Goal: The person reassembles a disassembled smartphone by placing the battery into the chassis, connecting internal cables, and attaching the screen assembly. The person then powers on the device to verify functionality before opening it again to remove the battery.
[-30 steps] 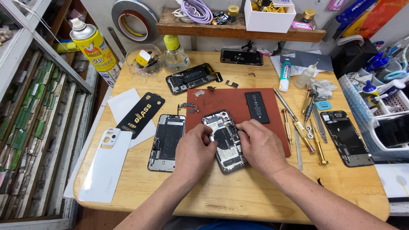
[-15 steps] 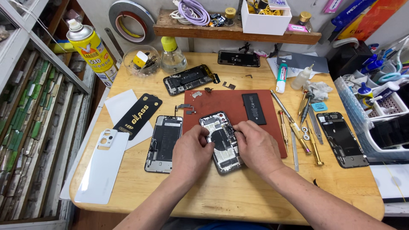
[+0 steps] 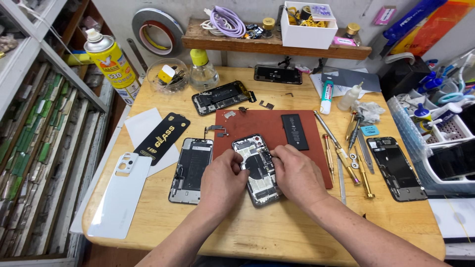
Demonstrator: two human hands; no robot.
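An opened phone body (image 3: 257,170) lies face-up, half on the front edge of the red-brown work mat (image 3: 267,126), so that loose parts stay on a soft, dark surface. The left hand (image 3: 222,180) grips the body's left edge, its fingers (image 3: 237,159) pressed together on the frame to steady it. The right hand (image 3: 294,173) rests over the body's right side; its fingers (image 3: 275,157) pinch at something small among the internal parts, too small to identify. A removed black battery (image 3: 295,131) lies on the mat, just right of the body and clear of the hands. A second opened phone (image 3: 191,169) lies just left of the body, on the bare wooden worktop (image 3: 277,232). A row of screwdrivers and tweezers (image 3: 341,155) lies right of the mat, near the right hand.
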